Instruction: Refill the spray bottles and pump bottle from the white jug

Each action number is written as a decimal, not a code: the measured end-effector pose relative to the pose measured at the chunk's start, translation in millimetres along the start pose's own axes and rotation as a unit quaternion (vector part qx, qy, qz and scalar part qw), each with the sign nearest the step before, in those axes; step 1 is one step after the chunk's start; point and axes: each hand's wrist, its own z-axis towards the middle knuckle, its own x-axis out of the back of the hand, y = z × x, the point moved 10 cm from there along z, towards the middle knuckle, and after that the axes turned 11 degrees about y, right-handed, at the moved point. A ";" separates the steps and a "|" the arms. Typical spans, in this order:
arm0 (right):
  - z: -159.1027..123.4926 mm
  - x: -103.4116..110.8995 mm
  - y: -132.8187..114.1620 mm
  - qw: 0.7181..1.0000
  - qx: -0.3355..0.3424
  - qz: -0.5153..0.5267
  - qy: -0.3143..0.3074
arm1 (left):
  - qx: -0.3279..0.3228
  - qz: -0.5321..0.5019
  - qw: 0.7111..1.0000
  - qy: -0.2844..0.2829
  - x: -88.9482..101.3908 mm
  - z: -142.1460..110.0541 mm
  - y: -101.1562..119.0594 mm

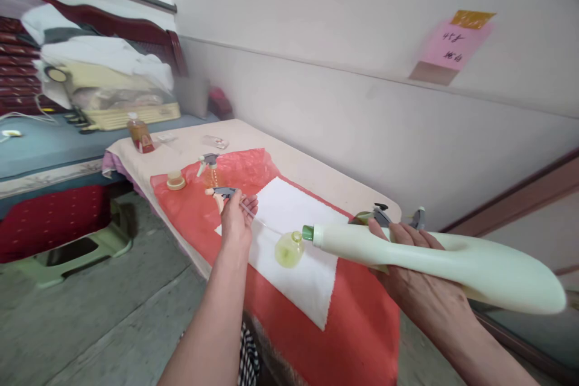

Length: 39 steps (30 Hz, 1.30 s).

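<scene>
From the head camera, the right hand (418,277) is wrapped around the underside of a long pale green refill bottle (434,256), its fingers curled over the near side of the body, holding it nearly level with the green-ringed neck (308,233) pointing left. That neck sits just beside the mouth of a small round yellowish bottle (289,249), which stands on a white cloth (296,217) between the two hands; whether neck and mouth actually touch cannot be told. The left hand (236,220) is closed around a grey-and-cream trigger sprayer head (221,194), whose thin clear dip tube (253,215) trails down to the right toward the small bottle. The left hand lies to the upper left of the small bottle and apart from it, while the right hand is off to the right, near the bench's edge. The white cloth lies on a red plastic sheet (199,211) that covers most of the bench (289,160), which stands against a pale wall. Farther along the red sheet stand an amber spray bottle with its trigger on (209,170) and a small cream cap (175,180); beyond them, on the bare bench, a brown-labelled bottle (139,132). Behind the right hand, two more dark sprayer heads (379,212) show at the bench's far corner. A pink note (447,45) is stuck on the wall, and a bed (49,145) piled with things fills the left background.
</scene>
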 end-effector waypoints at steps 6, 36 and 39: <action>1.5 1.1 -0.6 1.000 -0.005 0.002 0.002 | 0.003 0.000 1.000 0.002 -0.4 -2.2 0.0; 4.1 -1.4 -1.4 1.000 -0.001 0.029 0.012 | 0.003 0.001 1.000 0.001 -0.8 -4.1 -1.7; 4.0 -1.4 -2.0 1.000 0.004 0.028 0.014 | 0.002 0.000 1.000 -0.001 -1.1 -4.1 -1.8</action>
